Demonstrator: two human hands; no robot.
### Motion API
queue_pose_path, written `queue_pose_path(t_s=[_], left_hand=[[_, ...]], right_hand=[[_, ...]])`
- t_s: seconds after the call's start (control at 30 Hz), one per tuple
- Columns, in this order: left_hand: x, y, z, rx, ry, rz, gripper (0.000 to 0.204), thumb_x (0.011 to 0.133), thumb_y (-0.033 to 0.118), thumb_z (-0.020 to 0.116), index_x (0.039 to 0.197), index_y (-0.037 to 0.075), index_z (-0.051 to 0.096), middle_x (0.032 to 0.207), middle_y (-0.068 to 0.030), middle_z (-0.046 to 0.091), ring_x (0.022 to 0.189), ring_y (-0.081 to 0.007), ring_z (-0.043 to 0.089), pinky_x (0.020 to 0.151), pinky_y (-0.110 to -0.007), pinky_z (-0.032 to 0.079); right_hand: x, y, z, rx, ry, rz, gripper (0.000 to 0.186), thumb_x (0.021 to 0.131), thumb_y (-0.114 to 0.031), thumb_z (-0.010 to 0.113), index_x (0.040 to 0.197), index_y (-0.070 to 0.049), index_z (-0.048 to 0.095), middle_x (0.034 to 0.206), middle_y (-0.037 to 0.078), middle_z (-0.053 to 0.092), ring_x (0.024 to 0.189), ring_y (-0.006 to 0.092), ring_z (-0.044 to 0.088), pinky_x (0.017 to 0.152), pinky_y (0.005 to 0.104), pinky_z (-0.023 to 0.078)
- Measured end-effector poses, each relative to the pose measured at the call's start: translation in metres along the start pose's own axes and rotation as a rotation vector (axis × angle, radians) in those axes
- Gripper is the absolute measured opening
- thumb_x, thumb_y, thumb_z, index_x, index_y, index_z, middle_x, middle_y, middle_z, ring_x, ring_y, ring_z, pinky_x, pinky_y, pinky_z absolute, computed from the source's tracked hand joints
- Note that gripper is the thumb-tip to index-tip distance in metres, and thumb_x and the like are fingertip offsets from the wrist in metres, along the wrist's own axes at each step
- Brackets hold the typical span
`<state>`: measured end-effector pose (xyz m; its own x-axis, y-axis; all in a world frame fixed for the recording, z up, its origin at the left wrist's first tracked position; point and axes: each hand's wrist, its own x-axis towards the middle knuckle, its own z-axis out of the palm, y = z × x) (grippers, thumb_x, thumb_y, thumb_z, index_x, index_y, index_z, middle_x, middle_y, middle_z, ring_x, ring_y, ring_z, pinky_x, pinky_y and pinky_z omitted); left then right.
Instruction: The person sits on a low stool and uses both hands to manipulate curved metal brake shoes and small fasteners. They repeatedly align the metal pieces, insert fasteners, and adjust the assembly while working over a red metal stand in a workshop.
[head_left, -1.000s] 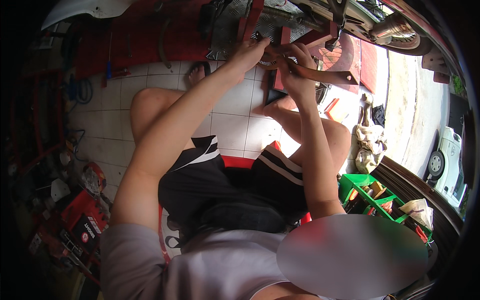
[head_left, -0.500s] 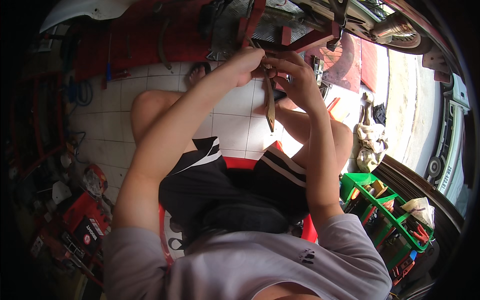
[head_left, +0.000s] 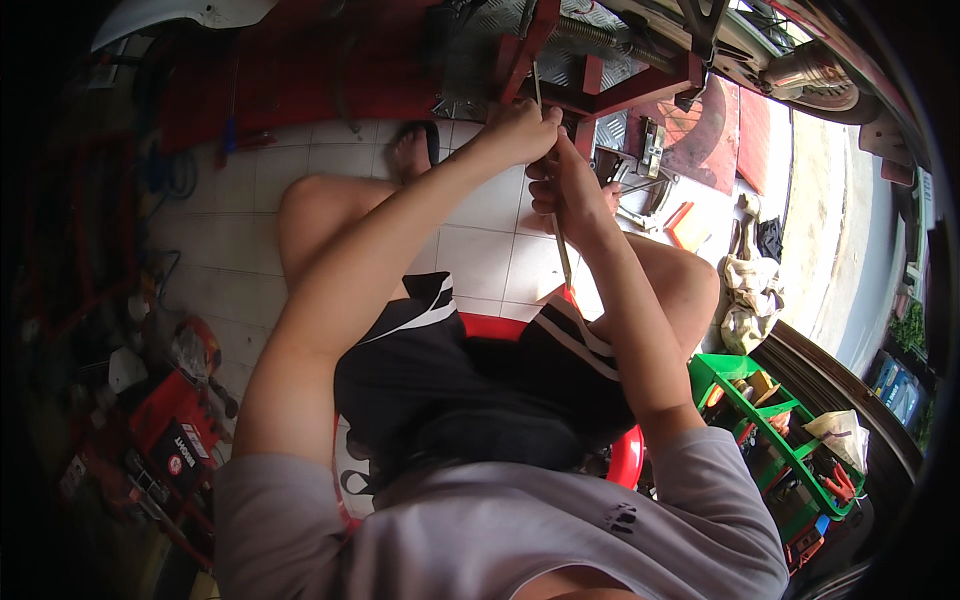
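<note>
A long, thin flat metal bar (head_left: 562,255) is held out in front of me, between my knees and a red metal frame (head_left: 645,85). My left hand (head_left: 522,132) is closed round its upper part, and the bar's far end sticks up past my fist towards the frame. My right hand (head_left: 570,185) is just below and to the right, its fingers curled round the bar. The two hands touch or nearly touch. From under the right hand the bar's lower end runs down towards my right thigh. What lies between the fingers is hidden.
I sit on a red stool (head_left: 490,326) over white tiles. A threaded rod (head_left: 615,42) runs behind the frame. At right stands a green tool tray (head_left: 718,372), with a cloth bundle (head_left: 750,300) beyond it. Red tool boxes (head_left: 160,410) lie at left; a red mat (head_left: 300,80) lies ahead.
The bar has turned from showing its broad face to nearly edge-on. My right hand has come down and its fingers have curled in. The whole view has shifted slightly.
</note>
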<state>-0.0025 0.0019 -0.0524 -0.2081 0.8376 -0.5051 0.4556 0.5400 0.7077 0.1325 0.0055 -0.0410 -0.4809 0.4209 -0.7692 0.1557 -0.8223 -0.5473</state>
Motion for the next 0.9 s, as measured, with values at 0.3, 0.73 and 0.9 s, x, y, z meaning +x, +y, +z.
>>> queue_pose_path(t_s=[0.3, 0.73, 0.9], left_hand=[[0.000, -0.011, 0.000, 0.218, 0.044, 0.227, 0.053, 0.099, 0.041, 0.041, 0.098, -0.007, 0.064, 0.085, -0.0243, 0.067, 0.086, -0.0414, 0.067, 0.080, -0.047, 0.052], [0.092, -0.197, 0.003, 0.427, 0.478, -0.111, 0.028, 0.074, 0.005, 0.065, 0.099, 0.014, 0.070, 0.099, -0.0131, 0.068, 0.097, -0.0339, 0.064, 0.084, -0.044, 0.052], [0.111, -0.220, -0.008, 0.615, 0.416, 0.117, 0.031, 0.073, 0.001, 0.064, 0.101, 0.013, 0.070, 0.103, -0.0116, 0.063, 0.099, -0.0336, 0.061, 0.082, -0.044, 0.052]], right_hand=[[0.004, 0.007, -0.008, 0.259, -0.016, -0.102, 0.015, 0.100, -0.021, 0.039, 0.114, -0.019, 0.047, 0.070, -0.003, 0.037, 0.053, 0.0067, 0.031, 0.046, 0.0222, 0.025], [-0.011, -0.034, -0.011, 0.072, 0.123, -0.241, 0.043, 0.093, -0.021, 0.049, 0.135, -0.013, 0.051, 0.079, 0.000, 0.050, 0.062, 0.0082, 0.042, 0.055, 0.0241, 0.039], [-0.016, -0.047, -0.011, 0.086, 0.111, -0.244, 0.043, 0.091, -0.021, 0.051, 0.133, -0.013, 0.053, 0.080, -0.001, 0.049, 0.065, 0.0079, 0.040, 0.057, 0.0242, 0.037]])
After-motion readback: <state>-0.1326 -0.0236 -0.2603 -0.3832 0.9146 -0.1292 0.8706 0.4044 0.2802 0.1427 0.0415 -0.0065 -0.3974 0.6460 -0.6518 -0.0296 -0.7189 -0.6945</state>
